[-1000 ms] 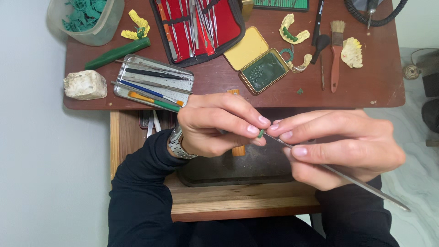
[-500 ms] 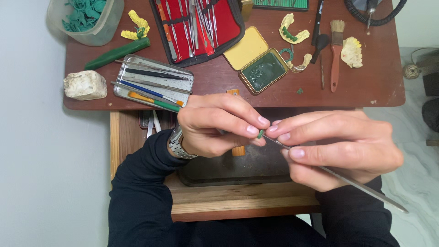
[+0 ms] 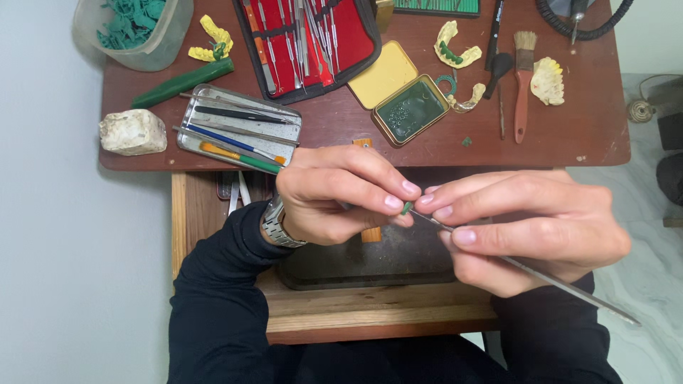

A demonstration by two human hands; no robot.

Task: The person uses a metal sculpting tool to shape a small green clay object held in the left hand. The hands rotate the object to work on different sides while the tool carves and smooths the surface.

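From the head camera, a reddish-brown wooden workbench (image 3: 555, 142) stands against a pale wall, with a dark tray (image 3: 370, 263) on a lower shelf nearer the person. Far across the bench lie a red instrument case (image 3: 313, 35), a metal tin of tools (image 3: 238, 128), an open green-filled tin (image 3: 411, 110), a brush (image 3: 523, 78) and yellow dental casts (image 3: 455, 50). Nothing blocks the hands. The left hand (image 3: 334, 195) pinches a small green piece (image 3: 406, 208) at its fingertips. The right hand (image 3: 526, 227) grasps a thin metal tool (image 3: 562, 288), its long axis slanting from near right up to the piece.
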